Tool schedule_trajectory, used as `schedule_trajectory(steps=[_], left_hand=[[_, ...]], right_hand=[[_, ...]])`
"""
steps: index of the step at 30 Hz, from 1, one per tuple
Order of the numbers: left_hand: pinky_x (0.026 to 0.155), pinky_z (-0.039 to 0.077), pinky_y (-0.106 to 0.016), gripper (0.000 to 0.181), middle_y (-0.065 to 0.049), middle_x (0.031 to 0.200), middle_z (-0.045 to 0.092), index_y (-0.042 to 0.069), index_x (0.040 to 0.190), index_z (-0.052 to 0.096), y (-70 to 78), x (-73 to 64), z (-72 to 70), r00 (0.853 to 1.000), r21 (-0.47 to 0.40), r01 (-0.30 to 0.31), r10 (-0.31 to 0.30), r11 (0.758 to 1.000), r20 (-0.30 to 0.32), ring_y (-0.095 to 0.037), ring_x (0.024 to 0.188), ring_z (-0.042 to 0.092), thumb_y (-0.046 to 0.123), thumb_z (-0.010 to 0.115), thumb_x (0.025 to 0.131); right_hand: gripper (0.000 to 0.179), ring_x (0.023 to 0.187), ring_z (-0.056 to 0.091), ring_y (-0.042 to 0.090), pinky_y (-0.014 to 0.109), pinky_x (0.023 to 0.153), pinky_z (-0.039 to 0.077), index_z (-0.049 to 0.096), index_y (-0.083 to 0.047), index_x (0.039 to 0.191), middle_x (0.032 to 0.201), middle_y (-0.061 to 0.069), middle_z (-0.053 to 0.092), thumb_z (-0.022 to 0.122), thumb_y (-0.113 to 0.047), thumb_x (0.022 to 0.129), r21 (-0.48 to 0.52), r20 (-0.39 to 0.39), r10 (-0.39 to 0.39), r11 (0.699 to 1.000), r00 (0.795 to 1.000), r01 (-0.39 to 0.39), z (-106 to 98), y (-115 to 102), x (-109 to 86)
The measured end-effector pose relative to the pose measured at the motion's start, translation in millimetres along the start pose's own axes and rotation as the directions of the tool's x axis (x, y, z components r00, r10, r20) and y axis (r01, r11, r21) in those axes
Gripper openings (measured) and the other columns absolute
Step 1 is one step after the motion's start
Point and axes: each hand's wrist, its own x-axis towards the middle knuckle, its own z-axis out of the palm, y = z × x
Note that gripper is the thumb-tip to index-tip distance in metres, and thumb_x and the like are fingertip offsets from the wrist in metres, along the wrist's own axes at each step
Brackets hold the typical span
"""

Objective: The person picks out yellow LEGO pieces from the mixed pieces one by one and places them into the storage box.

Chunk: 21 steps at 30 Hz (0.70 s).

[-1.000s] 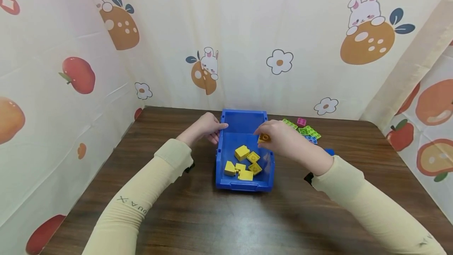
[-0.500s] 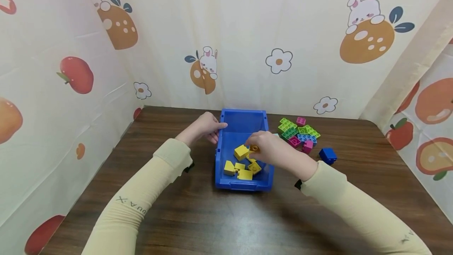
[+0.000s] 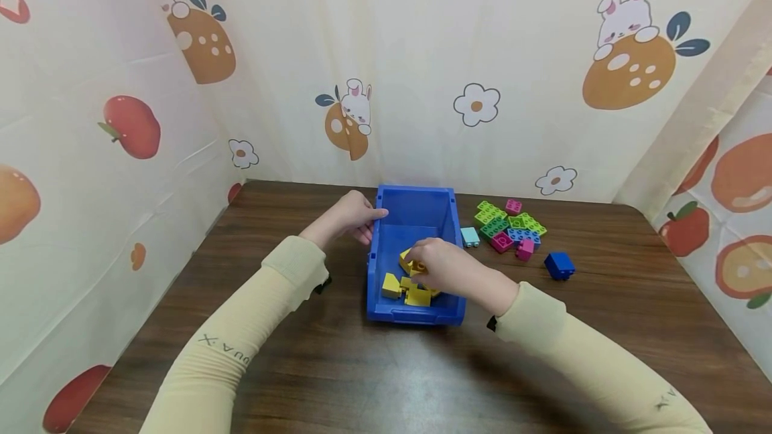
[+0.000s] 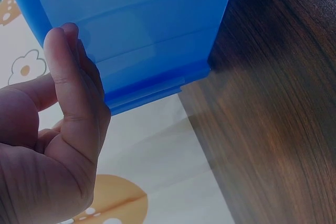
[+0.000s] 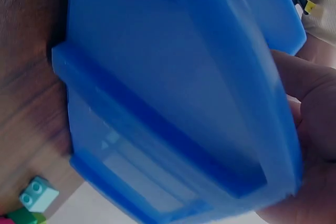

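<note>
A blue plastic bin (image 3: pixel 416 315) stands on the table with several yellow toy bricks (image 3: pixel 417 297) inside, near its front. My left hand (image 3: pixel 352 215) grips the bin's left wall, thumb over the rim and fingers along the outside; the left wrist view shows those fingers (image 4: pixel 73 87) against the blue wall. Down inside the bin, my right hand (image 3: pixel 451 266) pinches a yellow-orange brick (image 3: pixel 419 266) with its studded side partly showing. That hand covers some of the other bricks. In the right wrist view, the bin's wall hides the right fingertips and the brick.
Right of the bin lies a light-blue brick (image 3: pixel 470 238). Beyond it is a cluster of green, pink and blue bricks (image 3: pixel 494 228). A dark blue brick (image 3: pixel 559 265) sits apart further right. A printed curtain (image 3: pixel 416 139) hangs behind the wooden table (image 3: pixel 313 367).
My right hand has moved left and down from over the bin's right wall into the bin, carrying the yellow-orange brick. The left hand and the bin stay in place.
</note>
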Motion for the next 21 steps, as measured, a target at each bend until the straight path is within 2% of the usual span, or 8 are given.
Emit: schedule_trajectory(steps=[10,15,21], left_hand=[[0.066,0.059,-0.038,0.038,-0.011,0.062,0.062,-0.003,0.079,0.064,-0.6,-1.0,-0.3,1.000,-0.003,-0.001,0.001,1.000,-0.007,-0.017,0.049,0.064,0.031,0.059,0.093],[0.068,0.059,-0.038,0.037,-0.011,0.063,0.062,-0.003,0.080,0.064,-0.6,-2.5,-1.0,1.000,0.010,-0.004,0.004,1.000,-0.009,-0.018,0.050,0.064,0.031,0.059,0.093],[0.072,0.059,-0.039,0.038,-0.010,0.064,0.063,-0.002,0.080,0.064,-0.6,-3.3,-0.4,1.000,0.016,-0.004,0.004,1.000,-0.010,-0.018,0.052,0.065,0.034,0.059,0.093]], right_hand=[[0.025,0.085,0.064,0.014,0.031,0.079,0.058,0.070,-0.007,0.106,0.101,0.005,0.068,0.072,-0.018,0.084,-0.038,0.030,0.005,0.999,1.000,-0.004,11,-2,9.2],[0.026,0.086,0.065,0.013,0.031,0.080,0.058,0.070,-0.008,0.108,0.103,0.005,0.069,0.071,-0.021,0.085,-0.059,0.067,0.041,0.998,0.997,-0.037,14,-3,14.0],[0.025,0.076,0.062,0.010,0.029,0.077,0.058,0.070,-0.008,0.106,0.098,0.004,0.069,0.070,-0.023,0.086,-0.098,0.095,0.070,0.993,0.993,-0.061,19,-4,18.2]])
